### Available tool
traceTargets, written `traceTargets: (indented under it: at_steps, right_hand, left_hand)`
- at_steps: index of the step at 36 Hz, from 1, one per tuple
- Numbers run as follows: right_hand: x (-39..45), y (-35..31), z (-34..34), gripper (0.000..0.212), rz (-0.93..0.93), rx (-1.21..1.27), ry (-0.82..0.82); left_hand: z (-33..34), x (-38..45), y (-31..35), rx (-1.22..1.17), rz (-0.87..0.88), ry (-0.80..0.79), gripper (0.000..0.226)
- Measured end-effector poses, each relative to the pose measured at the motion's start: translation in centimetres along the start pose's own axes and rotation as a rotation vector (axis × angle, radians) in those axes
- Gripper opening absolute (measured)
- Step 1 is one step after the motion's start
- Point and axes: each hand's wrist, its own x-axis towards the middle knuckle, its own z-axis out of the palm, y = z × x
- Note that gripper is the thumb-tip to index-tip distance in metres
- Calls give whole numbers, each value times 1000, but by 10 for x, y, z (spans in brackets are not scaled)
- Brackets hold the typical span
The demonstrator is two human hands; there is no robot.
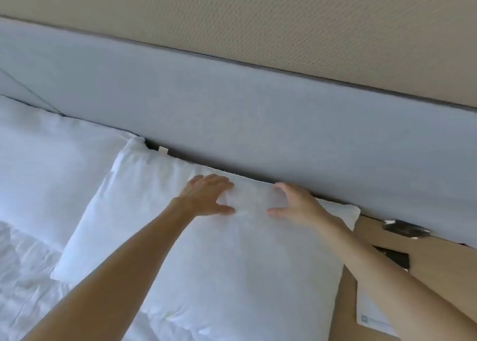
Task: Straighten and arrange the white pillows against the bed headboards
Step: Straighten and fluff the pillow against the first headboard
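A white pillow (206, 258) lies flat on the bed with its far edge against the grey-blue padded headboard (258, 113). My left hand (206, 195) rests palm down on the pillow's far edge, fingers spread. My right hand (299, 202) sits a short way to its right on the same edge, fingers curved and pressing into the fabric beside the headboard. Neither hand grips anything. A second white pillow (51, 165) lies to the left, also along the headboard, partly overlapped by the first pillow's left corner.
Rumpled white bedding (23, 284) fills the lower left. To the right of the bed is a wooden bedside surface (444, 266) carrying a dark object (405, 228) and a white card (371, 315). A beige textured wall (284, 18) rises above the headboard.
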Motion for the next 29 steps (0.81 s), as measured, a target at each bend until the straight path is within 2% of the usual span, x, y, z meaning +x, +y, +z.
traceTargets:
  at_steps: [3, 6, 8, 11, 12, 15, 19, 22, 25, 29]
  right_hand:
    - [19, 8, 8, 79, 38, 20, -23]
    - [34, 18, 14, 83, 74, 7, -39]
    - [43, 26, 15, 91, 116, -22, -46]
    - [55, 47, 18, 114, 180, -31, -43]
    - [58, 55, 20, 115, 200, -23, -49]
    - [59, 71, 20, 96, 248, 40, -33]
    - [54, 73, 16, 58, 245, 88, -1]
    - [49, 71, 11, 35, 233, 101, 10]
    - [42, 68, 6, 31, 215, 97, 22]
    - [29, 65, -4, 43, 173, 119, 41]
  left_hand:
    - [2, 18, -12, -14, -23, -100, 83]
    - [4, 40, -24, -26, -27, -120, 91]
    - [5, 54, -33, 6, -23, -98, 96]
    - [8, 69, -46, 29, -78, -129, 102]
    - [10, 74, -51, 33, -93, -143, 103]
    - [12, 82, -62, -27, -136, -146, 102]
    - [20, 87, -67, -120, -207, -184, 95]
    - [18, 86, -61, -145, -287, -176, 79]
    - [9, 80, -56, -132, -310, -93, 52]
    - [-5, 64, -52, -112, -307, -7, 33]
